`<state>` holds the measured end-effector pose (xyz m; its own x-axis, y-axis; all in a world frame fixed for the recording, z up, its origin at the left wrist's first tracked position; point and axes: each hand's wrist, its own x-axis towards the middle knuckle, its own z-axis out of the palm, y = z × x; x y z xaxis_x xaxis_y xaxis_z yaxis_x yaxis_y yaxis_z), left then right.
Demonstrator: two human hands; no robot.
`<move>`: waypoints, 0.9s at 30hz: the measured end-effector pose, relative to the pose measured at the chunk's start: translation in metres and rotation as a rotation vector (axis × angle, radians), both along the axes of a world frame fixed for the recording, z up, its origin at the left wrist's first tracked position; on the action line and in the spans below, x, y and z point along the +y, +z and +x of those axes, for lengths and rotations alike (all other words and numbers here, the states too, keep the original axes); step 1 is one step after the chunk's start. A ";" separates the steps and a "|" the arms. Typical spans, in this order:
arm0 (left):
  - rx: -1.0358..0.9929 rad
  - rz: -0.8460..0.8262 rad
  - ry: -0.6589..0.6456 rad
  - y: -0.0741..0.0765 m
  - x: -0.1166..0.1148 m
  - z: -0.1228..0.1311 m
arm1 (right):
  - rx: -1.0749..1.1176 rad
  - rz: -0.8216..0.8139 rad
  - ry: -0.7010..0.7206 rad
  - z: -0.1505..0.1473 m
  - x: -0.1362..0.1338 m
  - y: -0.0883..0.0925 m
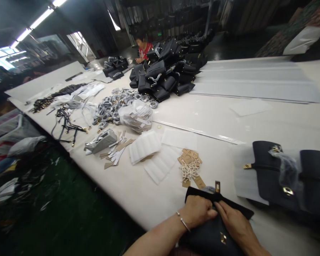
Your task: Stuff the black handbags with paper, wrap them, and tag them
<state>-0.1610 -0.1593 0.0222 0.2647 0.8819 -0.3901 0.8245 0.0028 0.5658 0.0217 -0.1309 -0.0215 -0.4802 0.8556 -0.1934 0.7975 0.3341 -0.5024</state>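
Black and leather-like, the bag (202,236) sits at the near side of the white table (122,181), its flap (242,209) raised from the body. Both hands are close together at the bag's mouth: the left hand (200,210) is curled tight on it, and the right hand (233,218) lies along it, though I cannot tell whether its fingertips pinch anything. By my reading, the step in hand is handling the opened mouth, with the gold tab (218,186) at the bag's far edge well apart from the gold fitting (223,238) on its body. Beyond the bag lie corded paper tags (190,167); to its right, other dark bags (269,174). The next move seems to call for steadying the bag while the fingers work without creasing the flap
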 end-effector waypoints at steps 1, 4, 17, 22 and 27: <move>-0.029 0.042 -0.008 -0.001 0.000 -0.002 | -0.006 0.002 -0.001 0.000 -0.001 -0.003; -0.073 0.270 0.009 0.008 0.012 -0.024 | 0.021 0.132 -0.019 0.003 -0.006 -0.002; 0.518 0.320 0.115 0.005 0.203 -0.138 | 0.184 0.585 0.039 0.005 -0.004 0.006; 0.549 0.313 0.152 0.027 0.214 -0.142 | 0.255 0.473 -0.053 0.002 -0.008 0.014; 0.544 0.475 0.256 0.087 0.184 -0.152 | 0.373 0.357 -0.235 -0.001 -0.005 0.036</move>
